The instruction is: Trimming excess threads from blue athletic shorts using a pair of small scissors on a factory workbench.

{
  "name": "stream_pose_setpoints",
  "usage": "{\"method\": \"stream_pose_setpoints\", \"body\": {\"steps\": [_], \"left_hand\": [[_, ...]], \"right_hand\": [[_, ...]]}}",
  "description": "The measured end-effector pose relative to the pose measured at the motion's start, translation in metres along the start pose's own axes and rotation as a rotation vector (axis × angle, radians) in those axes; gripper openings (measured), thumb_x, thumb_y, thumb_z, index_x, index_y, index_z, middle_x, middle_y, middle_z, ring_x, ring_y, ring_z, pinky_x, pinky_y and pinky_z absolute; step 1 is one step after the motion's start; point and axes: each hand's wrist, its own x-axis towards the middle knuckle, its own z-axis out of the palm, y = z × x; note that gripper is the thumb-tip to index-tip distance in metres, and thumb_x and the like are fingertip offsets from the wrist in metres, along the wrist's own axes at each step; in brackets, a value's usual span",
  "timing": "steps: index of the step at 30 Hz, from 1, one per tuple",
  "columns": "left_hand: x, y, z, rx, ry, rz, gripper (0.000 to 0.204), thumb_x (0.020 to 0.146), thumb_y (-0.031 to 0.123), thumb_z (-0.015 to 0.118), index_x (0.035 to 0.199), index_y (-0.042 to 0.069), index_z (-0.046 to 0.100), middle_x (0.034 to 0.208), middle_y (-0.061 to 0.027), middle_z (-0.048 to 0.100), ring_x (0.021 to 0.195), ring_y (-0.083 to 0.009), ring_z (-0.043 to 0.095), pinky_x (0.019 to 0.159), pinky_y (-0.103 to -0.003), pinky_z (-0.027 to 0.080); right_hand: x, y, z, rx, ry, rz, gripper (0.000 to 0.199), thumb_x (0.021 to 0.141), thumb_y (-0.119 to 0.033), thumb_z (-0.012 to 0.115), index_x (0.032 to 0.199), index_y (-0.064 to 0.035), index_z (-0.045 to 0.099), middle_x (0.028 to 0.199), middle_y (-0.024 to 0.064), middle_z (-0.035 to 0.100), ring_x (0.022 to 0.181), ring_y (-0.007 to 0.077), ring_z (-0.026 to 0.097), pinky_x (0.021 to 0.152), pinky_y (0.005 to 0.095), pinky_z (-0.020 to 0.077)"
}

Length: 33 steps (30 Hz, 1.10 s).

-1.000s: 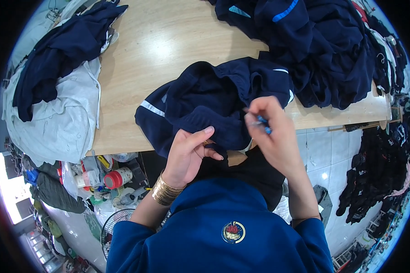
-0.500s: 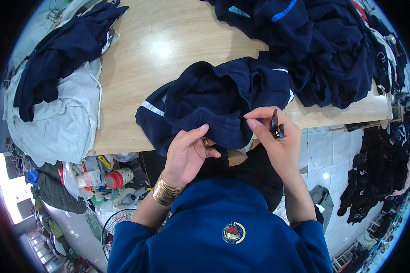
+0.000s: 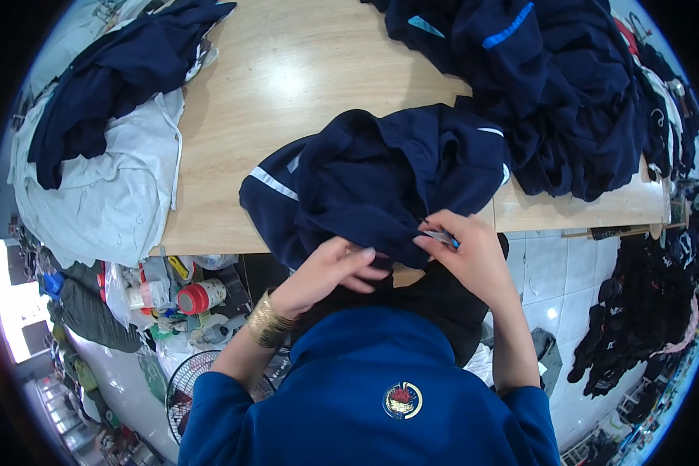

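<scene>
A navy garment with a gathered waistband and a white side stripe lies bunched at the table's near edge, its opening facing up. My left hand is at the near left of the waistband, closed on the hanging edge, with some fingers tucked behind the cloth. Thread snips, small with a bit of blue, are gripped in my right hand. Their blades point left at the near right edge of the waistband, and the fingertips are against the fabric. The blade tips are too small to make out.
More navy garments are heaped at the far right of the wooden table. At the left, a navy piece lies over white cloth. Below stand a red-lidded container and a wire fan guard.
The snips have turned from upright in my right palm to pointing left at the cloth. My left hand has lowered, and the waistband edge is folded down. The view has shifted slightly.
</scene>
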Motion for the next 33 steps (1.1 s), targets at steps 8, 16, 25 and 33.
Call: {"method": "stream_pose_setpoints", "body": {"steps": [8, 16, 25, 33], "left_hand": [[-0.018, 0.053, -0.072, 0.377, 0.258, 0.307, 0.035, 0.090, 0.028, 0.056, 0.114, 0.002, 0.054, 0.107, -0.0122, 0.061, 0.097, -0.0175, 0.060, 0.067, -0.024, 0.051], [0.076, 0.050, -0.105, 0.478, 0.315, 0.451, 0.035, 0.085, 0.022, 0.063, 0.110, 0.000, 0.058, 0.101, -0.0073, 0.063, 0.091, -0.0157, 0.058, 0.083, -0.027, 0.046], [-0.017, 0.092, -0.076, 0.200, 0.258, 0.585, 0.021, 0.093, 0.019, 0.053, 0.094, 0.000, 0.062, 0.087, 0.0009, 0.063, 0.078, -0.0033, 0.053, 0.072, -0.019, 0.042], [-0.037, 0.093, -0.062, 0.353, 0.316, 0.722, 0.021, 0.093, 0.018, 0.052, 0.083, 0.001, 0.059, 0.075, 0.0060, 0.055, 0.069, -0.0012, 0.044, 0.064, -0.017, 0.037]], "right_hand": [[0.014, 0.014, -0.010, 0.026, 0.386, 0.167, 0.021, 0.079, -0.017, 0.069, 0.093, -0.0023, 0.063, 0.081, 0.0100, 0.059, 0.070, 0.0196, 0.058, 0.063, 0.0289, 0.0465], [0.076, 0.068, 0.006, -0.251, 0.486, -0.001, 0.021, 0.076, -0.010, 0.064, 0.095, -0.0012, 0.063, 0.086, 0.0170, 0.059, 0.082, 0.0357, 0.059, 0.073, 0.0382, 0.0497], [0.016, 0.042, -0.105, 0.767, 0.449, 0.255, 0.013, 0.082, -0.014, 0.065, 0.093, -0.0076, 0.065, 0.072, -0.0045, 0.058, 0.059, 0.0022, 0.046, 0.047, 0.0164, 0.0264], [-0.009, 0.036, -0.122, 0.690, 0.526, 0.197, 0.011, 0.082, -0.015, 0.065, 0.091, -0.0083, 0.066, 0.071, -0.0048, 0.058, 0.059, 0.0023, 0.047, 0.047, 0.0170, 0.0256]]}}
